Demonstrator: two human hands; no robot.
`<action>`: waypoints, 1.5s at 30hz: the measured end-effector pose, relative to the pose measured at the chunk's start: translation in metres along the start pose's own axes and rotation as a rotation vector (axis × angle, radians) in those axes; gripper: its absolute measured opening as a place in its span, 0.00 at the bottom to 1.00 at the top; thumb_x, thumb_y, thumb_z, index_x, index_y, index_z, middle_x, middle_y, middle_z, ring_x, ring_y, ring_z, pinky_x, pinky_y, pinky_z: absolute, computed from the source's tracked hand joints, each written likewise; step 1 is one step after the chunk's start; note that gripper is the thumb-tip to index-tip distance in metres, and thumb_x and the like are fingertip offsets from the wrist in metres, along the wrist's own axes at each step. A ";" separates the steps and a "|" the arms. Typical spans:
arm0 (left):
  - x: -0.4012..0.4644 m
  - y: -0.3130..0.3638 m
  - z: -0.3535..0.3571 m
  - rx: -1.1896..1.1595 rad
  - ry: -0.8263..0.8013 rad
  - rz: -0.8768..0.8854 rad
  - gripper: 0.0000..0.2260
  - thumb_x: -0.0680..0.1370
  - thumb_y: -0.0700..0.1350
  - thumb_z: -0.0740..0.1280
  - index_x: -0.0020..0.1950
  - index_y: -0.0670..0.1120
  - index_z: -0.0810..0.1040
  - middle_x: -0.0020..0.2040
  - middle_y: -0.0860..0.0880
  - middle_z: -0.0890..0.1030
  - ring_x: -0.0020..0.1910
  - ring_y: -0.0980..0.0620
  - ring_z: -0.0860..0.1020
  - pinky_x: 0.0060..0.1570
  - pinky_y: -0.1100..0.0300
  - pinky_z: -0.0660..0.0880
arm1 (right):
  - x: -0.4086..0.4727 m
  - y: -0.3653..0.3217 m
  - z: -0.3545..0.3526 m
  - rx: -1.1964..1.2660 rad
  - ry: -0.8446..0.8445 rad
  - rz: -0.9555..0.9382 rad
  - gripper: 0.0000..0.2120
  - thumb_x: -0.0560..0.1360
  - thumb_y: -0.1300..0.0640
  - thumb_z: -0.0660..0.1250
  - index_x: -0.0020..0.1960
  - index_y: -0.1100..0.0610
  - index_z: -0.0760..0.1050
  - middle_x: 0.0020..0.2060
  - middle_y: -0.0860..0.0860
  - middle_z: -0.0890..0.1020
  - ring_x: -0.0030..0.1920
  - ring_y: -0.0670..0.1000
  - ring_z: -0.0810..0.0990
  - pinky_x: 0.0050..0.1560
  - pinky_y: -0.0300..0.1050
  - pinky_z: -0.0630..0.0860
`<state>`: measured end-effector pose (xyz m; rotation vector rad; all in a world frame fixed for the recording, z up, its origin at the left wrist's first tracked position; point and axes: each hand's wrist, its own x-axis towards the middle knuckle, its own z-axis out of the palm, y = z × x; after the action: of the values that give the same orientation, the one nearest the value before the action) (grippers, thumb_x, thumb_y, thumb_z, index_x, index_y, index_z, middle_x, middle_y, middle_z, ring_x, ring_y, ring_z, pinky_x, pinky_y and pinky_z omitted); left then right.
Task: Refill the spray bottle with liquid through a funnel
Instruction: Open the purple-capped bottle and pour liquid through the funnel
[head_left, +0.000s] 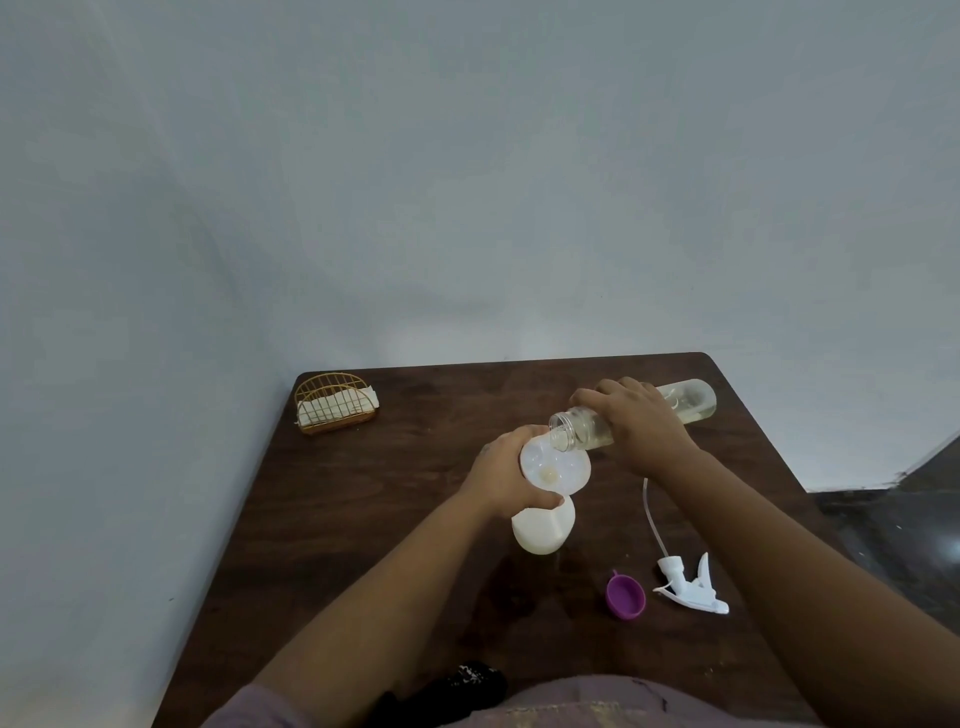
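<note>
hands first: the right hand is curled round the middle of a clear plastic supply bottle of pale yellowish liquid, holding it tipped nearly flat. its long axis runs from the far right, where the base points away, down toward the left, where the open threaded mouth hangs just over the near-right rim of a translucent white plastic funnel. the left hand wraps the neck of a squat white opaque plastic spray bottle just under the funnel, steadying both; a small pool of liquid sits at the funnel's throat.

so the pour turns on that mouth-over-rim line: the mouth sits near the funnel's edge, not its centre, and i judge a steeper tilt could spill past the rim unless the bottle slides a little leftward.

nearer the body and right of the right forearm lie a white trigger sprayer head with its thin dip tube and, beside it, a purple plastic cap, open side up. far left of the left hand stands a gold wire napkin holder with white napkins. all rest on a dark brown wooden table pushed into a corner of pale grey walls.
</note>
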<state>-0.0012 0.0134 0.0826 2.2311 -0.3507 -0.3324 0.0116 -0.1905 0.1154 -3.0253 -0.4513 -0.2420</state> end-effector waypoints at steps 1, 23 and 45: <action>0.000 0.000 0.000 -0.002 0.002 0.002 0.36 0.65 0.48 0.80 0.70 0.54 0.69 0.65 0.53 0.75 0.61 0.51 0.74 0.60 0.50 0.76 | 0.000 0.000 0.000 0.003 -0.002 0.000 0.21 0.69 0.55 0.71 0.60 0.47 0.72 0.48 0.48 0.77 0.50 0.53 0.74 0.54 0.49 0.68; 0.001 -0.003 0.000 -0.010 0.002 0.012 0.37 0.64 0.51 0.80 0.70 0.55 0.69 0.65 0.54 0.76 0.62 0.51 0.74 0.60 0.46 0.76 | 0.000 -0.001 0.001 0.015 0.011 0.009 0.21 0.68 0.56 0.72 0.60 0.47 0.73 0.48 0.48 0.78 0.50 0.54 0.75 0.55 0.50 0.69; 0.002 -0.004 -0.001 -0.017 -0.001 0.017 0.36 0.65 0.48 0.80 0.70 0.54 0.69 0.65 0.53 0.76 0.60 0.52 0.75 0.58 0.52 0.77 | 0.001 0.001 0.003 0.061 0.008 0.016 0.20 0.69 0.54 0.71 0.59 0.47 0.73 0.47 0.48 0.78 0.49 0.53 0.74 0.54 0.50 0.70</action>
<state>0.0020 0.0158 0.0793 2.2105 -0.3658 -0.3268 0.0133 -0.1908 0.1128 -2.9664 -0.4253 -0.2350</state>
